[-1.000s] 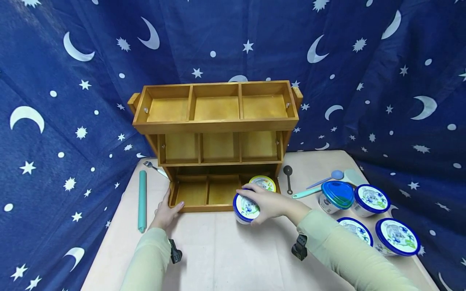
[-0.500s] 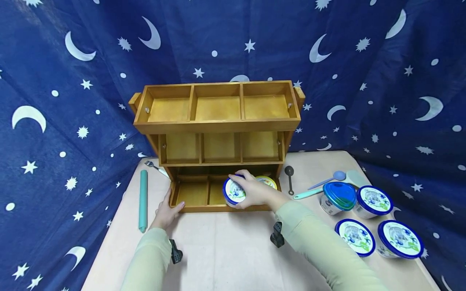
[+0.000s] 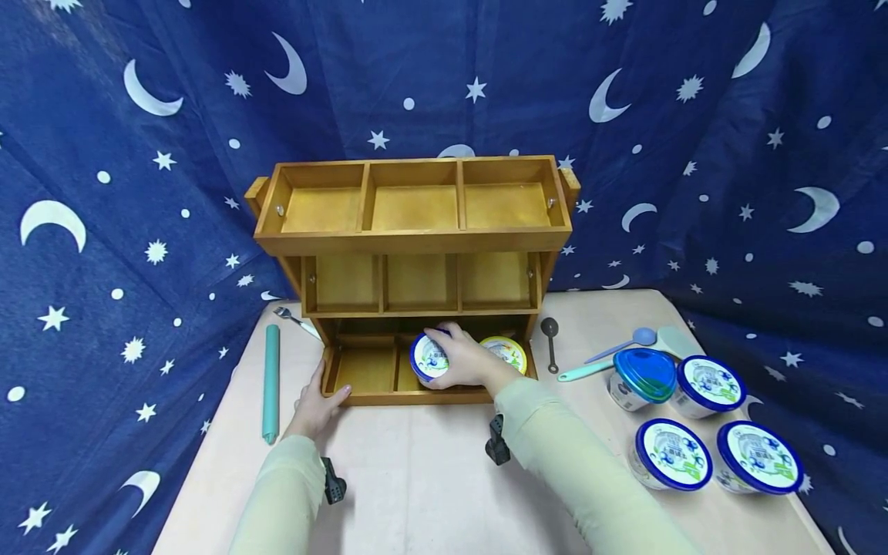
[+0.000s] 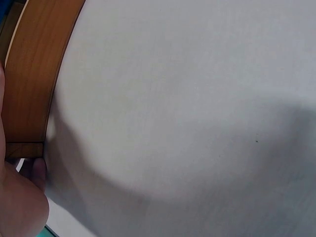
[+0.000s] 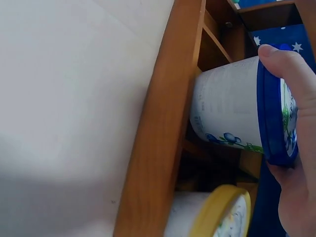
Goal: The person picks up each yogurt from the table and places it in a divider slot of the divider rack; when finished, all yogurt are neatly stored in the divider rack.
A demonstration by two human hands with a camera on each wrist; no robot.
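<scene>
My right hand (image 3: 466, 361) grips a white tub with a blue lid (image 3: 427, 358) by its lid. The tub is over the bottom tier's middle compartment in the tiered wooden box (image 3: 409, 244). In the right wrist view, this tub (image 5: 227, 103) tilts, its base just behind the front board; whether it touches the compartment floor is hidden. A yellow-lidded tub (image 3: 507, 352) sits in the right compartment of that tier. My left hand (image 3: 317, 407) holds the box's front left corner, thumb toward the front, fingers along the side.
At right stand several blue-lidded tubs (image 3: 674, 453), a blue spoon (image 3: 641, 337) and a turquoise-handled spatula (image 3: 586, 370). A dark spoon (image 3: 549, 329) lies beside the box. On the left are a turquoise roll (image 3: 270, 385) and a fork (image 3: 294, 317). A starry blue curtain (image 3: 416, 77) hangs behind.
My right hand has carried the blue-lidded tub left and away from me, from in front of the box to over the middle compartment. The left hand stays at the corner.
</scene>
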